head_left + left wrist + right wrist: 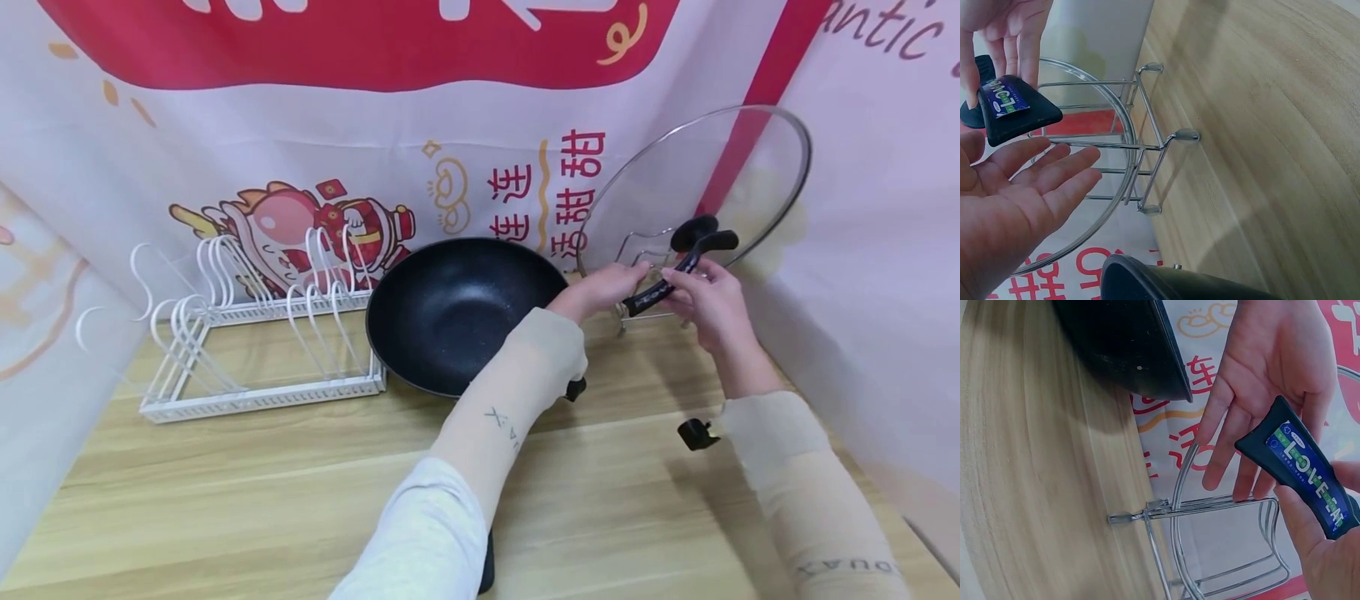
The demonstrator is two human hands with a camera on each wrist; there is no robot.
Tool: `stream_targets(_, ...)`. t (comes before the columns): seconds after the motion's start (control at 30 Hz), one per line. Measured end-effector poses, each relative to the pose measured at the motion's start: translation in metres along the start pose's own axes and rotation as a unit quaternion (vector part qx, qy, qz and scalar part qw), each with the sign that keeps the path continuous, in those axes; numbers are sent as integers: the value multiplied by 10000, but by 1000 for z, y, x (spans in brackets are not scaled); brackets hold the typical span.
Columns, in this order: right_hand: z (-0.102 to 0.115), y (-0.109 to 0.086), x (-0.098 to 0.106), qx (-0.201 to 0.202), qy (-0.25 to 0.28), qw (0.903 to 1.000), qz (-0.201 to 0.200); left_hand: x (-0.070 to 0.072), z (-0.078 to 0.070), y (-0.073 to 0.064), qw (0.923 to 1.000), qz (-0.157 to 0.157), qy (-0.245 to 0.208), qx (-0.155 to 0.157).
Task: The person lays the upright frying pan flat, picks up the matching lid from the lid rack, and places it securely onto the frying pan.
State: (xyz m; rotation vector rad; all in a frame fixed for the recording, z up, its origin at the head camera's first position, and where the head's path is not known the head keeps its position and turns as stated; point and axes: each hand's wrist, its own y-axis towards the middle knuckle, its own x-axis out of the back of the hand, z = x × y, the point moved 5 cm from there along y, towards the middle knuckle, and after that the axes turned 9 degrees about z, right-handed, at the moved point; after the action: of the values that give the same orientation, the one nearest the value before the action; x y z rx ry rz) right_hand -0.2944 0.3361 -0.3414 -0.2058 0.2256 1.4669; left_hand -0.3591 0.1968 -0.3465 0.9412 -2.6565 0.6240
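A clear glass lid with a metal rim stands tilted upright at the right, its lower edge in a small chrome wire rack. My right hand pinches the lid's black handle, which bears a blue and green label. My left hand is beside the handle, fingers extended and palm towards it. In the right wrist view its fingertips lie close to the rack's wires; whether they touch, I cannot tell. Left of both hands sits a black wok, partly covered by my left forearm.
A white rack with curved wire dividers stands on the wooden table at the left. The wok's long handle points towards me under my left sleeve. Printed cloth walls surround the table at the back and sides.
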Motion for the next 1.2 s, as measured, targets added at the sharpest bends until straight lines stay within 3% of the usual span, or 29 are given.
stream_targets(0.27, 0, 5, 0, -289, -424, 9987, -52, 1, 2, 1, 9991, -13, -247, -332)
stream_targets(0.47, 1, 7, -2, -311, -275, 9991, -34, 1, 3, 2, 9981, -118, -465, -397)
stream_targets(0.7, 4, 5, -3, -413, -150, 9990, -86, -1, 4, 6, 9961, -547, -495, -489)
stream_targets(0.83, 5, 2, -1, -473, -21, 9989, -74, -2, 5, 8, 9935, -697, -573, -690)
stream_targets(1.0, 8, 0, 1, -421, 174, 9990, -29, -3, 5, 9, 9925, -595, -516, -935)
stream_targets(1.2, 15, 1, -4, -189, 234, 9995, 85, -4, 7, 9, 9919, -641, -702, -837)
